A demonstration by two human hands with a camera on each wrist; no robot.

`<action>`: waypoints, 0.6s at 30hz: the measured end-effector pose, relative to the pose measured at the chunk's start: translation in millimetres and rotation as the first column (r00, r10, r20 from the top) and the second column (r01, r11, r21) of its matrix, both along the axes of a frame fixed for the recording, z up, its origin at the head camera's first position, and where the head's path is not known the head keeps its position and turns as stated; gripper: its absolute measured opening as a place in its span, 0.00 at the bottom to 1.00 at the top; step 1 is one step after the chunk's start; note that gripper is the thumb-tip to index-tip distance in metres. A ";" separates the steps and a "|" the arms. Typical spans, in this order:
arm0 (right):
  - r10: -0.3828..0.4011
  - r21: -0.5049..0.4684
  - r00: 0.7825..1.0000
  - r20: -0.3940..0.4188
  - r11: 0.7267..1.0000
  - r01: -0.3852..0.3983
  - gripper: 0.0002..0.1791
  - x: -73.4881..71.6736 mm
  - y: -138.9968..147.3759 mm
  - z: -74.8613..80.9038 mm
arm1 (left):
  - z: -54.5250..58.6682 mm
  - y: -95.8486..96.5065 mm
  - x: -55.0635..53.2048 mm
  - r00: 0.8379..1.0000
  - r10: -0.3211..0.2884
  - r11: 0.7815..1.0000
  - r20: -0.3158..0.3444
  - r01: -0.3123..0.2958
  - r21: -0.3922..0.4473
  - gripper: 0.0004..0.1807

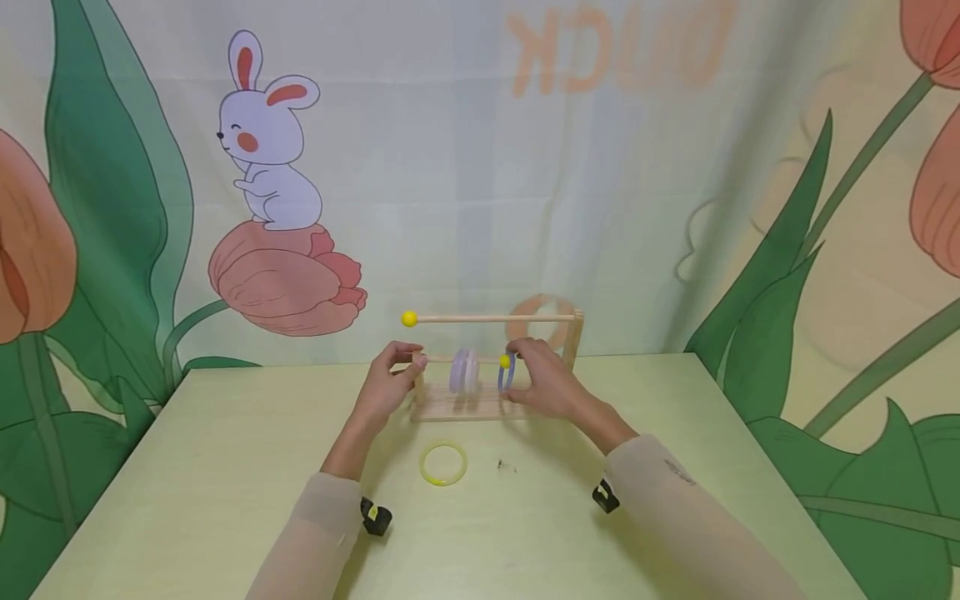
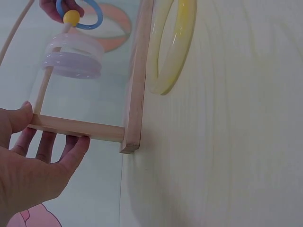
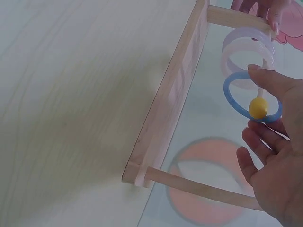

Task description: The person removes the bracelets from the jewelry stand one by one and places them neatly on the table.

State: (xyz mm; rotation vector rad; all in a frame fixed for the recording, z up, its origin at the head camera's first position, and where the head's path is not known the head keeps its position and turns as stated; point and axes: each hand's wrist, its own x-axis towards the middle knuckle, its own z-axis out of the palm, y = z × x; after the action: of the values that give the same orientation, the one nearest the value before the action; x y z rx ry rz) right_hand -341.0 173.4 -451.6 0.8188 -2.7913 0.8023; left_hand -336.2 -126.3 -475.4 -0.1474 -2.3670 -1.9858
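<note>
Steady the right hand (image 1: 546, 383), closed narrowly on the blue ring (image 3: 227, 92), thumb on 1 side and fingertips opposite. Best centred about the yellow ball (image 3: 258, 108) at the free end of the lower rod (image 2: 43, 87); cannot tell whether already clear past it. Slide gently along, without tilting, toward the pale rings (image 1: 464, 372) threaded there. Skirt the yellow ring (image 1: 423, 463), lying on the table (image 1: 262, 467) in front of the wooden base (image 1: 457, 409). Brace the short post (image 2: 94, 130) with the left hand (image 2: 31, 175), clasping it between thumb and fingers, to limit any sway. Mind the upper rod (image 1: 487, 318), farther back.
</note>
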 end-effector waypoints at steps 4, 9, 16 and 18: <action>-0.003 -0.017 1.000 0.007 1.000 0.003 0.39 3.9 4.8 0.7 | 0.8 1.3 -0.7 1.000 0.000 1.000 0.004 0.000 0.007 0.17; -0.005 -0.041 1.000 0.016 0.999 0.006 0.38 9.8 10.8 -0.2 | 1.8 1.5 -0.6 1.000 0.001 1.000 -0.002 -0.001 -0.004 0.18; 0.002 -0.085 0.999 0.034 0.996 0.001 0.37 20.2 15.4 -4.2 | 0.9 0.8 0.9 1.000 0.005 1.000 -0.002 -0.005 0.009 0.18; 0.003 -0.091 0.999 0.052 0.996 0.002 0.38 23.6 16.9 -6.9 | 0.2 1.3 0.5 1.000 0.001 1.000 -0.001 -0.001 0.010 0.19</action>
State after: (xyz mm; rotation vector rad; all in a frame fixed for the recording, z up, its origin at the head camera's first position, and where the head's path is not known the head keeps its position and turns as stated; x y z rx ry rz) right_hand -317.4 190.3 -458.6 0.7946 -2.7758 0.9566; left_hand -335.7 -125.0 -475.2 -0.1469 -2.3552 -1.9964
